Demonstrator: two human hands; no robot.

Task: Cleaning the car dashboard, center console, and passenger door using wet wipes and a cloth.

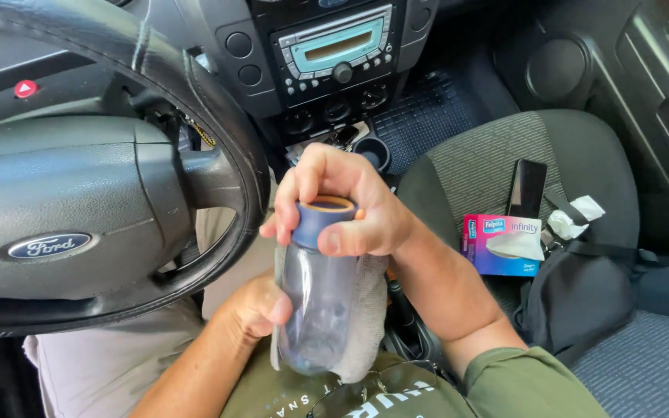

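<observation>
Right hand (350,205) closed around blue cap (320,218) of clear bottle (317,306), fingers wrapped tight. Left hand (257,310) clasping bottle's body through grey cloth (361,317), held upright over lap, beside steering wheel (226,147).

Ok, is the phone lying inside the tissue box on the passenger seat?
No, the black phone lies flat on the seat cushion just behind the tissue box, not inside it.
</observation>
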